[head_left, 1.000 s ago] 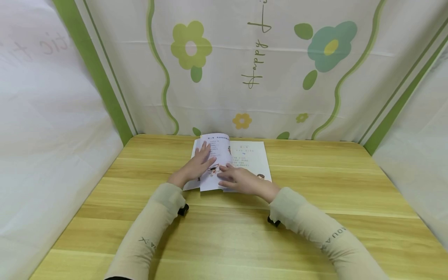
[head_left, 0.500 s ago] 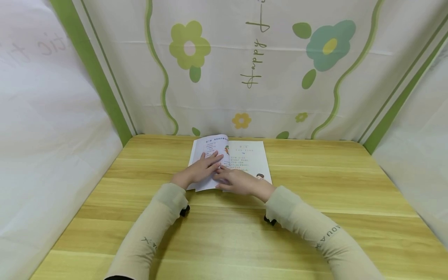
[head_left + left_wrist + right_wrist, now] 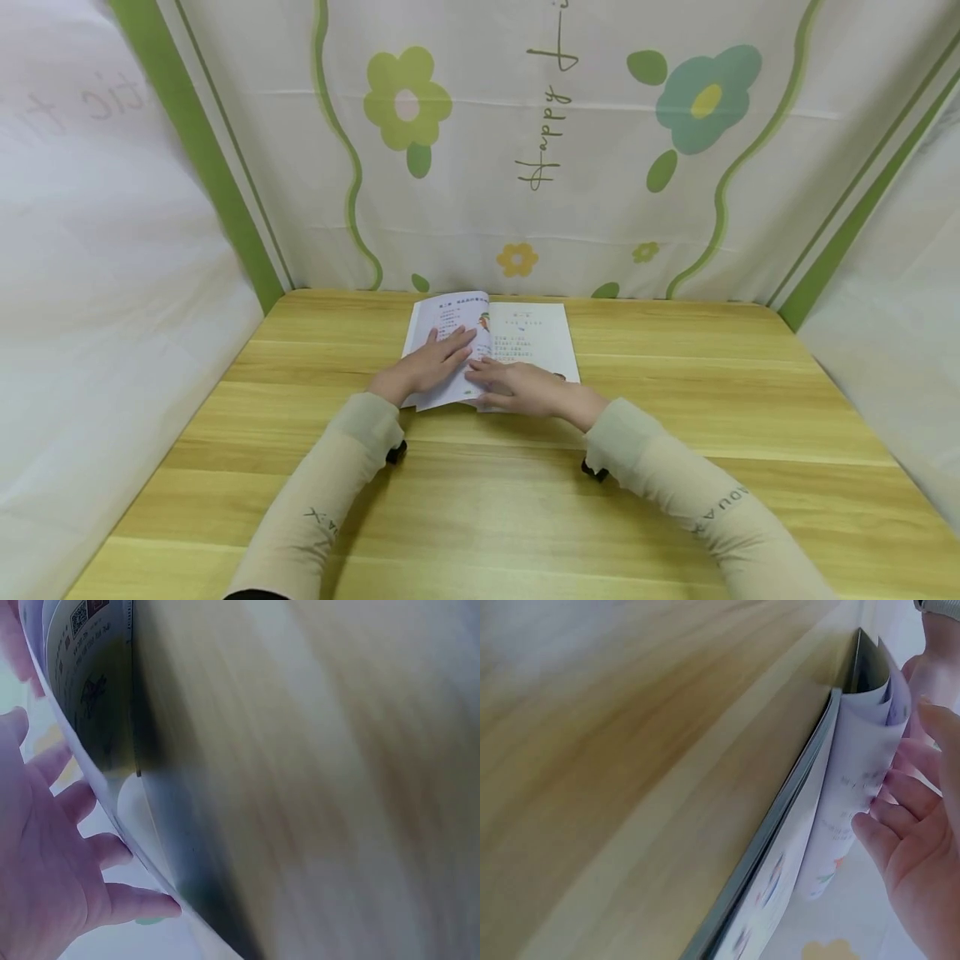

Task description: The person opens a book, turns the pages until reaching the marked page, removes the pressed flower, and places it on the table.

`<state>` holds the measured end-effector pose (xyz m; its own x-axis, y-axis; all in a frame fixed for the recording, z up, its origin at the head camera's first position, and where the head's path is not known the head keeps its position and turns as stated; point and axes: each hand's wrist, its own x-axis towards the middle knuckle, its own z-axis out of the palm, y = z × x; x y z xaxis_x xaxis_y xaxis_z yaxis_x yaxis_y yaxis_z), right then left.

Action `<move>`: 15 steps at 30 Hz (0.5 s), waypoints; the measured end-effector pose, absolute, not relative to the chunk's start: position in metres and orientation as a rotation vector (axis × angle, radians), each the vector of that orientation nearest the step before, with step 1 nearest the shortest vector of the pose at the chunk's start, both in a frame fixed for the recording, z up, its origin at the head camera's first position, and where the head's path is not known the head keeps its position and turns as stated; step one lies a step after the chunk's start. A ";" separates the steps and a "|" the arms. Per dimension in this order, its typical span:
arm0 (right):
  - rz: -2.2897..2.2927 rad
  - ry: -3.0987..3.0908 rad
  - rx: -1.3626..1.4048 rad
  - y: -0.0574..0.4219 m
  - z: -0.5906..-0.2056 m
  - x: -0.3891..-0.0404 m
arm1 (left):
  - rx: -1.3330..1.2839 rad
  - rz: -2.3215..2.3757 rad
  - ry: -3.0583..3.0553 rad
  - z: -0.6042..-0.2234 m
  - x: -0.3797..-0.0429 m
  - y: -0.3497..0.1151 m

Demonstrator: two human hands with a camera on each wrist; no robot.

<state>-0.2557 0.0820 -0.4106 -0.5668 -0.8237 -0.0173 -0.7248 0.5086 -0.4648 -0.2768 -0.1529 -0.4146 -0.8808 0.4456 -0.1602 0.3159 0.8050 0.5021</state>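
Note:
An open book lies near the far edge of the wooden table, its left page [image 3: 453,310] bowed up slightly and its right page [image 3: 543,343] flatter. Printed text and small coloured drawings show on both. My left hand [image 3: 429,364] rests on the left page with fingers extended towards the fold. Just right of it, my right hand [image 3: 525,390] reaches to the fold, its fingertips on or close to the page. In the right wrist view, the left-hand leaves [image 3: 862,772] curve upward beside my right hand [image 3: 922,832]. Extended fingers of my left hand [image 3: 52,855] touch the paper in the left wrist view.
Around the book spreads the wood-grain table [image 3: 480,508]. A white curtain [image 3: 480,200] printed with flowers hangs behind its far edge, and pale fabric walls [image 3: 127,292] stand on both sides.
The left page has come lower and further left. My left hand has slid down and to the right across it. My right hand has shifted only slightly near the fold.

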 end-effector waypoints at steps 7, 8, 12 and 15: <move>-0.578 2.553 -1.271 0.107 -0.413 -0.260 | 0.491 0.661 2.745 -0.416 -0.277 -0.154; -0.563 2.554 -1.260 0.111 -0.412 -0.260 | 0.476 0.655 2.746 -0.416 -0.277 -0.153; -0.509 2.523 -1.204 0.126 -0.412 -0.263 | 0.463 0.629 2.751 -0.416 -0.277 -0.153; -0.474 2.492 -1.149 0.139 -0.411 -0.266 | 0.460 0.609 2.751 -0.415 -0.278 -0.153</move>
